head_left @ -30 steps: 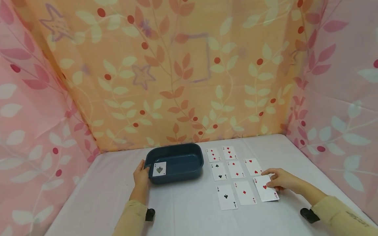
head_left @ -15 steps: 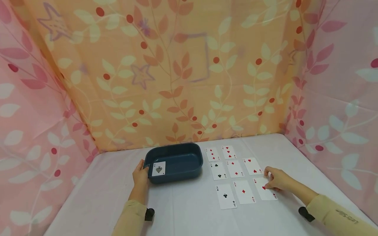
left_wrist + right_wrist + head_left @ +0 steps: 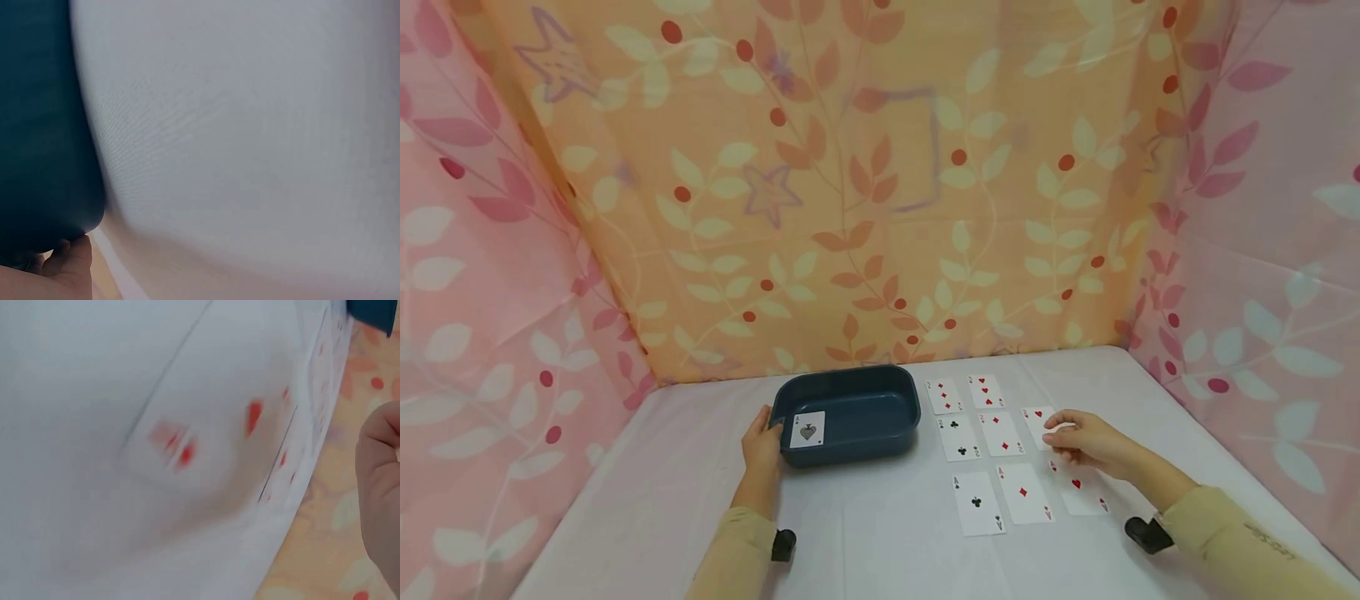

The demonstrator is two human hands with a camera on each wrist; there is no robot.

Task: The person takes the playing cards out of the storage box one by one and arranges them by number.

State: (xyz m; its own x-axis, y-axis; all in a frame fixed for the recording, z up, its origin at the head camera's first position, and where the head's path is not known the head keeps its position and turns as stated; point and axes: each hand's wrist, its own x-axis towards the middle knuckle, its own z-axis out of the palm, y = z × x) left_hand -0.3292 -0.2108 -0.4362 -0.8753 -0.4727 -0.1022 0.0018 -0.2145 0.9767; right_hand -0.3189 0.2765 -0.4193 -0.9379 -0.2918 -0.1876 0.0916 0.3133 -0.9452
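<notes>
At the left end of a dark blue tray [image 3: 891,437], my left hand [image 3: 762,446] grips the rim, thumb on top; the left wrist view shows its fingers [image 3: 76,259] against the tray's corner. An ace of spades [image 3: 807,430] lies inside the tray. My right hand [image 3: 1086,442], fingers loosely bent and apparently holding nothing, hovers over the two of hearts [image 3: 1036,421] and hides part of it. Just below is the ace of hearts [image 3: 1084,496], its top edge partly covered by the hand. Left of it lie the ace of diamonds [image 3: 1025,504] and ace of clubs [image 3: 977,517].
Farther back lie the two of diamonds [image 3: 1000,433], two of clubs [image 3: 957,437], three of diamonds [image 3: 943,397] and three of hearts [image 3: 985,392]. A white cloth [image 3: 880,533] covers the table. Patterned curtains [image 3: 865,208] enclose the back and sides.
My right hand has laid the ace of hearts down in the front row, let go, and moved up and left over the two of hearts. The left hand stays on the tray.
</notes>
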